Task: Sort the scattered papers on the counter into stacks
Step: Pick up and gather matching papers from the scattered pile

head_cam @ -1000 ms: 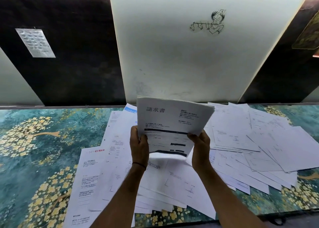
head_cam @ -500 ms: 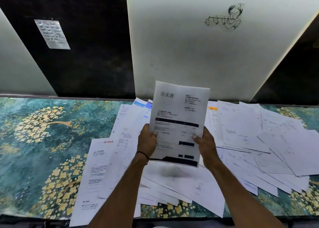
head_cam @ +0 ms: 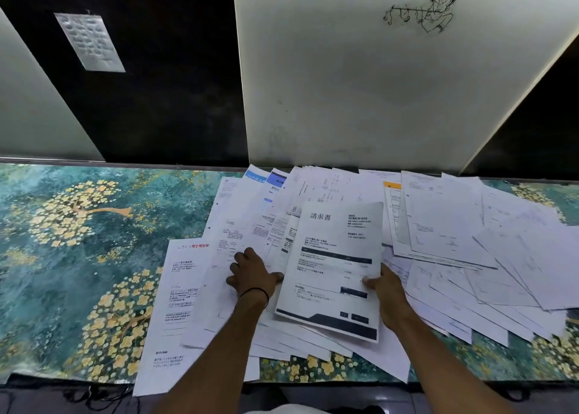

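Far L: a teal counter w/ yellow flower print [head_cam: 78, 257], & a small grey sheet [head_cam: 89, 42] stuck on the dark wall above it. Next, a white sheet w/ red heading [head_cam: 175, 288] lies flat near the front edge. The left hand [head_cam: 252, 276], w/ a thin black wrist band [head_cam: 255, 293], rests on the pile, fingers apart & a bit bent. Its thumb is just beside a grey printed sheet w/ dark bars [head_cam: 335, 266]. That sheet is on top of the pile, mid counter. The right hand [head_cam: 388, 294] pinches its R edge: thumb on top, other fingers hidden under. Further R, many scattered white papers [head_cam: 501, 257] overlap. Behind them: a white wall panel w/ a small ink drawing [head_cam: 344, 85].
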